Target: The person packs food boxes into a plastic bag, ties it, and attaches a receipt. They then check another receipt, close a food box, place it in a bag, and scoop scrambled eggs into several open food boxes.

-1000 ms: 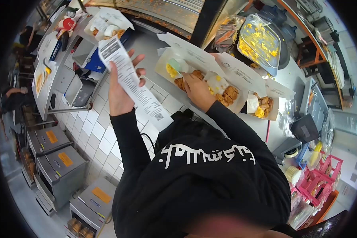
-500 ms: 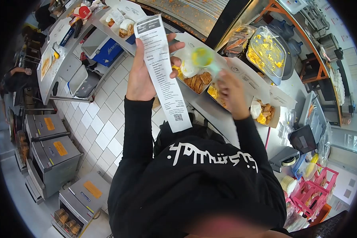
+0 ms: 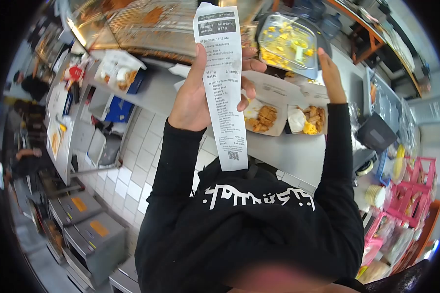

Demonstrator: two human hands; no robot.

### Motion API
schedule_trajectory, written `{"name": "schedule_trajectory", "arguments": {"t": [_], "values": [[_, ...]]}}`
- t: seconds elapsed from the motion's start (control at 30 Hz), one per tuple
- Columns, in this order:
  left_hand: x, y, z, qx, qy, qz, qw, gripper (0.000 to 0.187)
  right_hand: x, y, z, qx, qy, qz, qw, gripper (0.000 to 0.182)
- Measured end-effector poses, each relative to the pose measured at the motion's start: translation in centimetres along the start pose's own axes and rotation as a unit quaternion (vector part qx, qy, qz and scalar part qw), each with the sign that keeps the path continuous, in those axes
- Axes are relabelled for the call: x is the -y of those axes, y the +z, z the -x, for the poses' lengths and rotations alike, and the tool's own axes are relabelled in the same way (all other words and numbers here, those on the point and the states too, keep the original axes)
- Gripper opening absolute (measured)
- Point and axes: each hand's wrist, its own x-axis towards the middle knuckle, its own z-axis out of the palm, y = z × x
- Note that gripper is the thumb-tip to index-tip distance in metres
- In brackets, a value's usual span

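Observation:
My left hand (image 3: 193, 95) is closed around a long printed receipt (image 3: 223, 102), which hangs down in front of my chest with its print facing me. Fingers stretched, my right hand (image 3: 330, 75) is at the right side of a tray (image 3: 265, 36) of scrambled egg (image 3: 278, 41) and holds nothing. A pale green scoop (image 3: 299, 50) lies in that tray, apart from the hand. Below it are open meal boxes: one has fried chicken (image 3: 263, 118), another has rice (image 3: 297, 119), egg and chicken pieces (image 3: 314, 115). The receipt and my left hand hide part of the counter.
Another open meal box (image 3: 120, 73) stands at the far left of the counter. Behind is a wire-racked display case (image 3: 156, 29). At right are a dark tablet-like device (image 3: 376, 132) and pink baskets (image 3: 413, 190). Grey fryer-like units (image 3: 95, 239) stand lower left; a co-worker (image 3: 27, 163) is at the left edge.
The scoop has gone from my right hand into the egg tray, and that hand has opened. My left hand has moved slightly right with the receipt. The whole view has shifted.

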Motion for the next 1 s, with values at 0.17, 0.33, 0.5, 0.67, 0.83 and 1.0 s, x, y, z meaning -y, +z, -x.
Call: {"name": "schedule_trajectory", "arguments": {"t": [0.17,0.33,0.5,0.67,0.83,1.0], "values": [[3.6,2.5,-6.6,0.098,-0.065,0.021,0.993,0.08,7.2,-3.4,11.1,0.078,0.066,-0.085,0.991,0.031],[9.4,7.8,-12.9,0.189,-0.148,0.055,0.969,0.083,6.9,-7.6,20.5,0.16,0.044,-0.245,0.955,0.034],[17.6,16.7,-17.0,0.219,-0.202,0.045,0.953,0.082,6.0,-15.8,26.0,0.118,0.055,-0.136,0.982,0.034],[28.1,26.9,-20.4,0.279,-0.247,0.03,0.928,0.078,3.1,-25.5,29.9,-0.009,0.087,-0.067,0.994,0.023],[37.8,35.1,-21.4,0.324,-0.315,0.035,0.892,0.078,0.5,-33.7,34.2,-0.126,0.106,-0.08,0.983,0.022],[43.0,40.4,-21.6,0.345,-0.347,0.048,0.871,0.081,-1.5,-38.9,37.4,-0.148,0.117,-0.053,0.981,0.021]]}}
